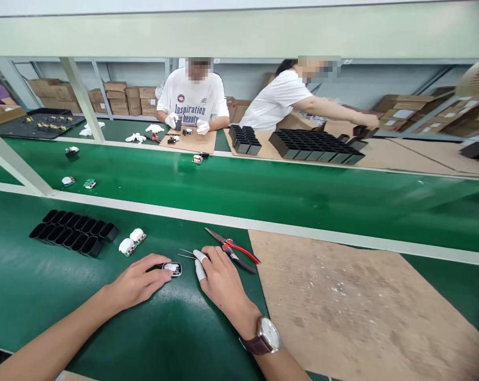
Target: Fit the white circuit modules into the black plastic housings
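Pliers (226, 246) obstruct rightward, seemingly low.

A factory assembly workshop: beyond the hands (219, 275), co-workers sit along a green conveyor belt (263, 196). Cardboard boxes (116, 98) fill shelves behind.

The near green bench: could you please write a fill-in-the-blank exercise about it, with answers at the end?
The right hand holds a pair of ____.
The pliers have black and ____ handles.
Right of them lies a flat brown sheet of ____.
The left hand holds a small case with ____ material inside.

Missing words: tweezers; red; cardboard; white.
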{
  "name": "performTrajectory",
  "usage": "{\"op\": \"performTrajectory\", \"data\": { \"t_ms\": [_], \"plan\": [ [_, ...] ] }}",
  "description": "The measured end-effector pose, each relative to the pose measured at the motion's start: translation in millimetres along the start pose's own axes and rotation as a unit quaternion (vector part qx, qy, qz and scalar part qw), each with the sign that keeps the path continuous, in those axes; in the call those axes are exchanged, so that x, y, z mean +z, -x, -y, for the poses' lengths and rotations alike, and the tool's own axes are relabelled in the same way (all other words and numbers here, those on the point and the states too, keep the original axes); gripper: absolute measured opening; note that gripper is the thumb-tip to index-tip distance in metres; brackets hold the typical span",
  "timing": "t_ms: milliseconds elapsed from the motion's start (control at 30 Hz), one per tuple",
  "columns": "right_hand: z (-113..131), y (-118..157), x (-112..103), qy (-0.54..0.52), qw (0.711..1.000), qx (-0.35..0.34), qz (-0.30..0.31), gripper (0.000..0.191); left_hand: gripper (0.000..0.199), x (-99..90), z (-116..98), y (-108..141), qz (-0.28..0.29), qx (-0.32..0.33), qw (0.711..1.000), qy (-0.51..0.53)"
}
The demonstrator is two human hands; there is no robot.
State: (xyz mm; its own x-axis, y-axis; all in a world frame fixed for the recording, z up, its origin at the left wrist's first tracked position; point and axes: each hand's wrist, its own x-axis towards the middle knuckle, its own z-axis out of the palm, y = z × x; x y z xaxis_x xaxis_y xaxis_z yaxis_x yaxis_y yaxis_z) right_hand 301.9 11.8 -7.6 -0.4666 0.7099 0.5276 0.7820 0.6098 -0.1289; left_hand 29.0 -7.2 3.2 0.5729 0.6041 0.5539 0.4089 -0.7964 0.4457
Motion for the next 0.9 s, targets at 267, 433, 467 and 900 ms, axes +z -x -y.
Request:
{"op": "performTrajectory", "data": {
  "t_ms": [267, 433, 467, 900],
  "plan": [
    [9.2, -0.9, -0.8, -0.017, 1.0, -0.019, -0.009, 0.037, 0.009, 4.9, 0.1, -7.1, -0.052, -0.188, 0.966, 0.169],
    [5.7, 0.6, 3.2, 0.032, 0.999, -0.017, 0.028, 0.041, 0.031, -2.0, 7.0, -13.9, -0.103, -0.404, 0.822, 0.387],
    [2.9, 0.4, 4.1, 0.05, 0.998, -0.012, 0.026, 0.04, 0.032, -4.0, 7.2, -14.8, -0.113, -0.407, 0.82, 0.387],
    [5.0, 3.7, 15.2, 0.008, 0.997, -0.055, -0.048, 0.025, 0.017, -52.8, 111.0, -122.0, -0.051, -0.227, 0.965, -0.121]
  ]
}}
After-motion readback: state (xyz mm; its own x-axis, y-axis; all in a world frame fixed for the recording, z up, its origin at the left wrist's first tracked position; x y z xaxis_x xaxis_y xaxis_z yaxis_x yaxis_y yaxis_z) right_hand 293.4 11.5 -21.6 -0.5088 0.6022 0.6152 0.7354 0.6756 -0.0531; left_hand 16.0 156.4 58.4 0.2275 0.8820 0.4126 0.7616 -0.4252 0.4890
